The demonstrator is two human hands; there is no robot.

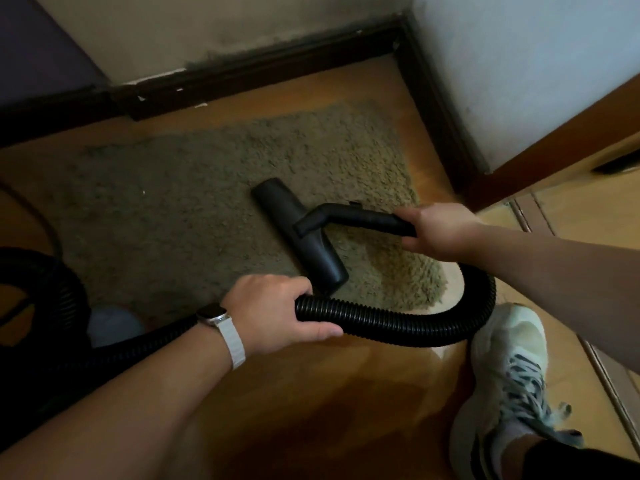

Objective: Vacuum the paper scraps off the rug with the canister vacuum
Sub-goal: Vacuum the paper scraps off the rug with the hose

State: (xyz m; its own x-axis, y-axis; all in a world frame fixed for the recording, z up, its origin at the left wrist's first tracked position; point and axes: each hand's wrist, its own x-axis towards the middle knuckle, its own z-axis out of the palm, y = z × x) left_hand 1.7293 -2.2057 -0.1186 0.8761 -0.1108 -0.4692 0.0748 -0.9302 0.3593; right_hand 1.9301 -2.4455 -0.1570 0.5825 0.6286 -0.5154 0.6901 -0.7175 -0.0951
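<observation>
- On the rug [207, 188], near its right end, the black floor nozzle [299, 233] lies flat and slanted on the shaggy olive-brown pile.
- Right hand [440, 233], over the rug's right edge, is wrapped around the curved black handle tube [360, 220] that joins the nozzle.
- Left hand [273, 310], at the rug's near edge, is closed around the ribbed black hose [398, 323]; a watch [216, 318] with a pale strap sits on that wrist.
- From there the hose loops right, past the rug's corner, up to the handle.
- One tiny white scrap [144, 192] shows on the rug's left half.
- No readable writing.
- A white sneaker [509, 375] stands on the wooden floor [311, 393], right of the rug.
</observation>
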